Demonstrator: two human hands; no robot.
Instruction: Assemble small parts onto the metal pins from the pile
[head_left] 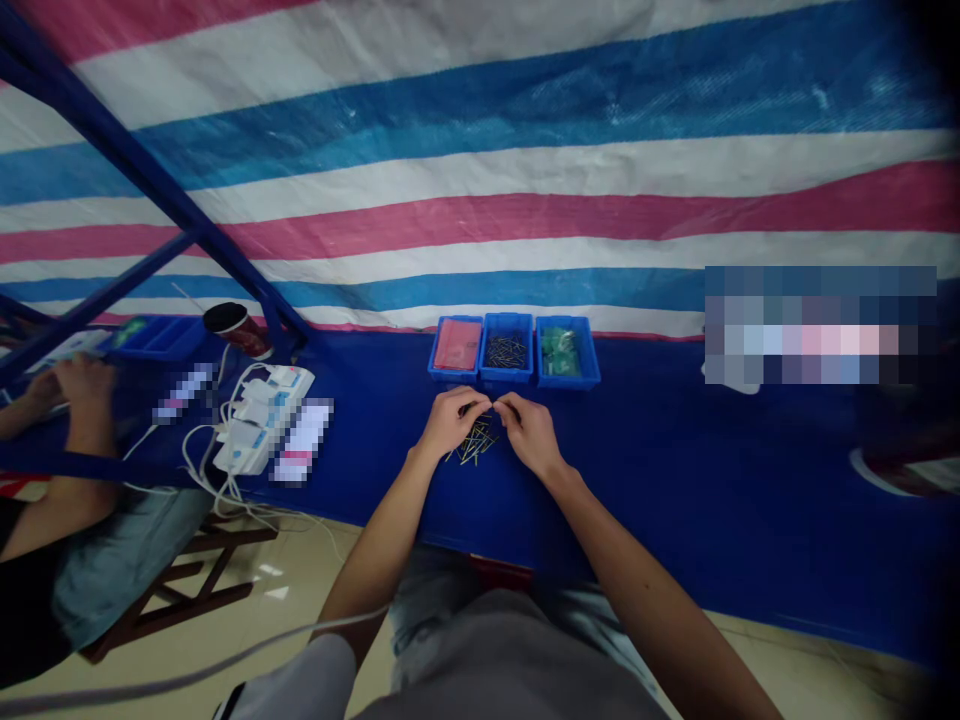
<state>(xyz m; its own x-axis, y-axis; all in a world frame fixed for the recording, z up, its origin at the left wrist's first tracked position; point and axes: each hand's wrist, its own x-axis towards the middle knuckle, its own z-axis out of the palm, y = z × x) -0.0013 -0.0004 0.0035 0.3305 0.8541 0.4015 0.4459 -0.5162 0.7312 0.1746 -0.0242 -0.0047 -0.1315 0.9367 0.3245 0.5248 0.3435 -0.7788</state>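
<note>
My left hand [452, 420] and my right hand [529, 430] meet fingertip to fingertip over the blue table, each closed in a pinch. Whatever lies between the fingers is too small to make out. Just under them is a loose pile of thin, nail-like metal pieces [474, 446], some yellowish, some dark; my left hand partly covers it. Beyond the hands stand three small blue bins in a row. Pink packets [458, 345] fill the left bin, dark thin nail-like pieces [506, 351] the middle bin, and green plastic bags [560, 352] the right bin.
To the left lie a white power strip [262, 420] with tangled cables, a blurred-out phone-like object [303, 442] and a dark-lidded cup [238, 330]. A blue frame post [165, 185] slants there. Another person's hands [82, 385] work at far left. Striped sheeting [465, 220] hangs behind.
</note>
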